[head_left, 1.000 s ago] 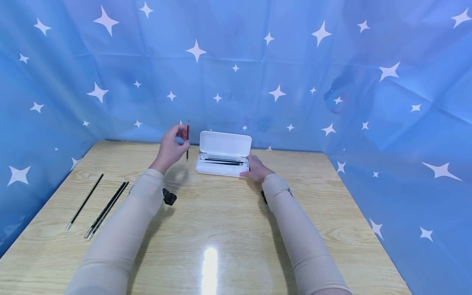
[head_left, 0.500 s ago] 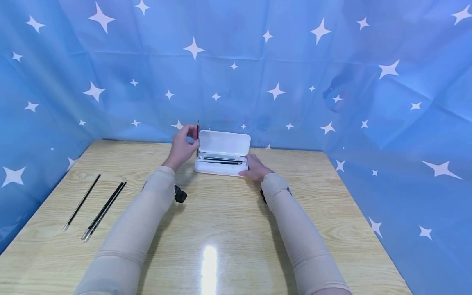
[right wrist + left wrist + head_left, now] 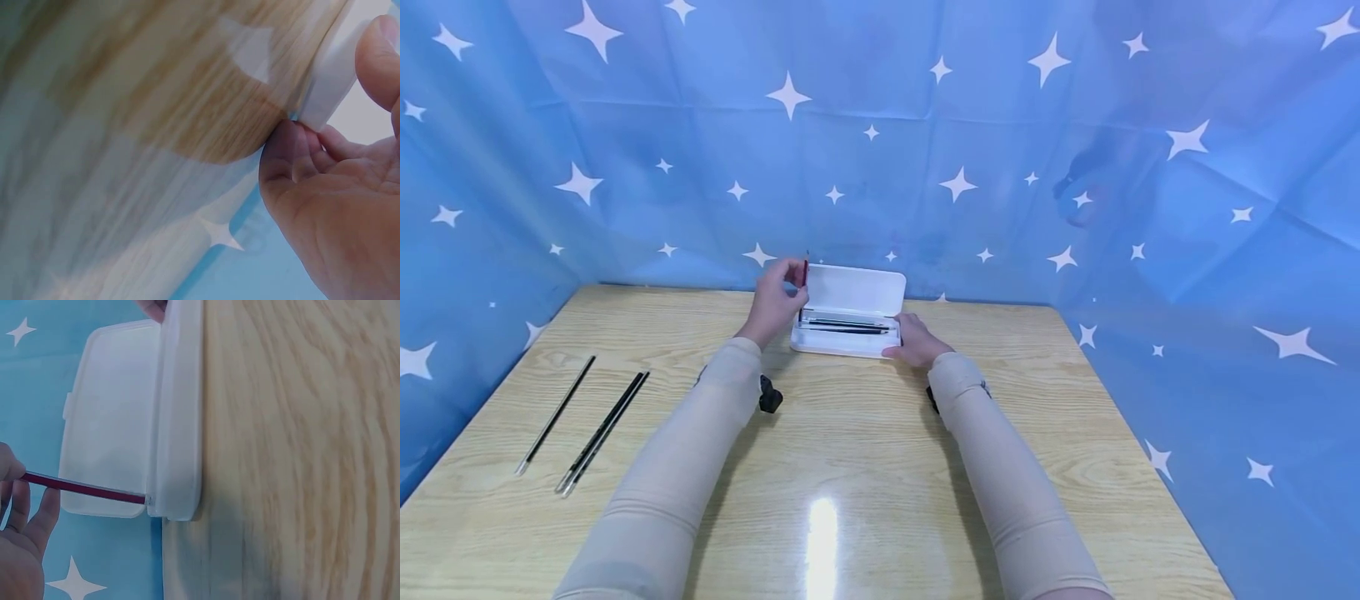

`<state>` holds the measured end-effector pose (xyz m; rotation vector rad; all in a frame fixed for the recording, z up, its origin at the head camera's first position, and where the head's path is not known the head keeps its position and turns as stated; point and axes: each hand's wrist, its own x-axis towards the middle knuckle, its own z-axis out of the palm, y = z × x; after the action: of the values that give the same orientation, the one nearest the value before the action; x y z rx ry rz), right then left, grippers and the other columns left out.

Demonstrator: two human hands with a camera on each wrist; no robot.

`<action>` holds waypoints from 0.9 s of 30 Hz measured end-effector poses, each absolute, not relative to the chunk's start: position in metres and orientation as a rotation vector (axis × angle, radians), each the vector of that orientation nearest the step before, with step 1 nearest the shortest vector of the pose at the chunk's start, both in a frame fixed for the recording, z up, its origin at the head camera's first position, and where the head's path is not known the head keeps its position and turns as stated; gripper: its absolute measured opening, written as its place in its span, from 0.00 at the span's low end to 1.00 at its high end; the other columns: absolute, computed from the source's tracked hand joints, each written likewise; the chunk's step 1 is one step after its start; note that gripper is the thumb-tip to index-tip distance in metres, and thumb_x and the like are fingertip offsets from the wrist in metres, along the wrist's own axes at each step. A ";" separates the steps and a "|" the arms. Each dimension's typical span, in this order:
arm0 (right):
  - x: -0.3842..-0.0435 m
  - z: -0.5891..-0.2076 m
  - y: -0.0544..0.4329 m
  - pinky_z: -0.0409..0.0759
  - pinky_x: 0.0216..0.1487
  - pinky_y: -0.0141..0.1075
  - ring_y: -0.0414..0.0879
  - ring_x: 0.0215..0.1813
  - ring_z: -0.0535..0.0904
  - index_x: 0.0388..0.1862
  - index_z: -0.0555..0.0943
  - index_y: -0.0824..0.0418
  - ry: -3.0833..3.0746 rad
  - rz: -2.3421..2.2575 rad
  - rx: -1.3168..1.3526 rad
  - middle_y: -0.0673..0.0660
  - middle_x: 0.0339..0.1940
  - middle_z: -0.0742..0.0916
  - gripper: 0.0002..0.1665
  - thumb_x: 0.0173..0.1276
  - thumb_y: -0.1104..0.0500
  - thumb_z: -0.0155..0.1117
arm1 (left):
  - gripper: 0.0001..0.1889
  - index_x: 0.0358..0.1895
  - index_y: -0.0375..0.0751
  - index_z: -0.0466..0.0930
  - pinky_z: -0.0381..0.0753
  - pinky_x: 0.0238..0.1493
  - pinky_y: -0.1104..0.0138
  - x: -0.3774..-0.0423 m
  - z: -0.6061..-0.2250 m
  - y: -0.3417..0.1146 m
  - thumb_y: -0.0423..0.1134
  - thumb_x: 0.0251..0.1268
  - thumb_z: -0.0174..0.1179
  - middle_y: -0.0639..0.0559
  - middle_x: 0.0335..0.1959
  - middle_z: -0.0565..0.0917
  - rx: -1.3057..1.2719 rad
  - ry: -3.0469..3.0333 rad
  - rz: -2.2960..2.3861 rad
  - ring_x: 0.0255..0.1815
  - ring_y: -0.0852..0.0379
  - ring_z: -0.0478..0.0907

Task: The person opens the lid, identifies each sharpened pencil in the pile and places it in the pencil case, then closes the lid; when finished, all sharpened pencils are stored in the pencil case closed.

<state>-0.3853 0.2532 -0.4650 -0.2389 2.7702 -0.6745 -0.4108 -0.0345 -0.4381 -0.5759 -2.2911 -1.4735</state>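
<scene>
Held upright in my left hand (image 3: 775, 304) is a red pencil (image 3: 806, 275), pinched between thumb and fingertips. Its lower end is right at the left end of a white pencil case (image 3: 856, 290), as the left wrist view also shows. The case stands with its lid raised, and dark pencils (image 3: 848, 331) lie lengthwise inside it. My right hand (image 3: 917, 340) grips the right end of the case, thumb at the front. In the right wrist view its fingers (image 3: 300, 153) curl at the case's end.
On the left of the wooden table (image 3: 850, 433) lie a single dark pencil (image 3: 553, 417) and a pair of dark pencils (image 3: 604, 435) side by side. A blue curtain (image 3: 880, 183) with white stars hangs right behind the case.
My left hand has moved right with the red pencil, from beside the case to its left end. The pencil has come down slightly. My right hand has stayed at the case.
</scene>
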 end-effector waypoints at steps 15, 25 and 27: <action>-0.384 -0.463 0.253 0.59 0.77 0.49 0.58 0.77 0.59 0.79 0.52 0.67 2.748 -0.739 -0.253 0.66 0.75 0.63 0.46 0.75 0.51 0.64 | 0.15 0.55 0.33 0.78 0.82 0.52 0.57 -0.414 -0.442 -0.029 0.23 0.66 0.61 0.44 0.45 0.77 -0.600 -2.393 -1.404 0.48 0.49 0.76; -0.386 -0.465 0.255 0.61 0.76 0.48 0.57 0.75 0.61 0.79 0.54 0.67 2.755 -0.726 -0.281 0.65 0.75 0.64 0.45 0.75 0.50 0.64 | 0.18 0.62 0.36 0.77 0.83 0.54 0.56 -0.422 -0.441 -0.020 0.26 0.70 0.60 0.44 0.46 0.80 -0.684 -2.529 -1.298 0.50 0.49 0.77; -0.387 -0.465 0.255 0.61 0.76 0.48 0.57 0.76 0.60 0.79 0.54 0.67 2.753 -0.724 -0.277 0.65 0.75 0.64 0.45 0.75 0.49 0.64 | 0.19 0.64 0.39 0.77 0.83 0.54 0.56 -0.423 -0.441 -0.017 0.28 0.71 0.59 0.45 0.48 0.81 -0.699 -2.581 -1.256 0.51 0.50 0.78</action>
<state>-0.3869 0.2549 -0.4654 -0.2768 2.7526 -0.7237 -0.4228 -0.0169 -0.4406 -0.6985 -2.5815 -1.2557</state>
